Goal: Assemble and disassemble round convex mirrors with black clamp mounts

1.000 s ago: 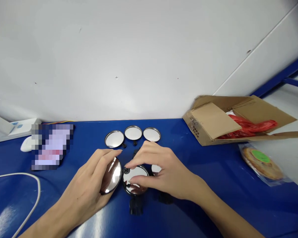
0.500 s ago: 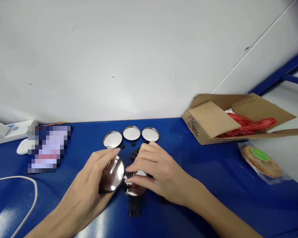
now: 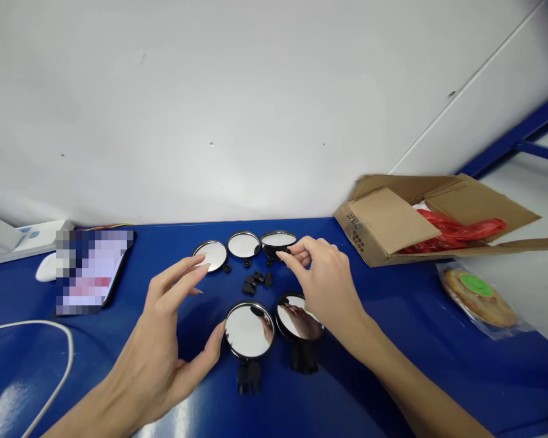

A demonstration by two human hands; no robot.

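Note:
My left hand (image 3: 171,331) is open, with nothing between its spread fingers. Its thumb tip is at the left edge of a round mirror (image 3: 248,331) with a black mount below. A second front mirror (image 3: 299,316) sits beside it, partly covered by my right hand (image 3: 322,274). That hand is closed in a pinch at the near right edge of the rear right round mirror (image 3: 278,236), whose lower half looks dark. Two more mirrors, a left one (image 3: 212,254) and a middle one (image 3: 243,245), lie in the back row. Small black clamp parts (image 3: 257,280) are clustered between the rows.
A phone (image 3: 98,274), a white mouse-like object (image 3: 46,267) and a white cable (image 3: 66,340) occupy the left side. An open cardboard box (image 3: 388,219) with red plastic stands right, beside a wrapped round item (image 3: 479,295). Behind the blue table (image 3: 393,359) rises a white wall.
My left hand has let go of the mirror it was holding and opened. My right hand has moved back and right, from a small black part to the rear right mirror.

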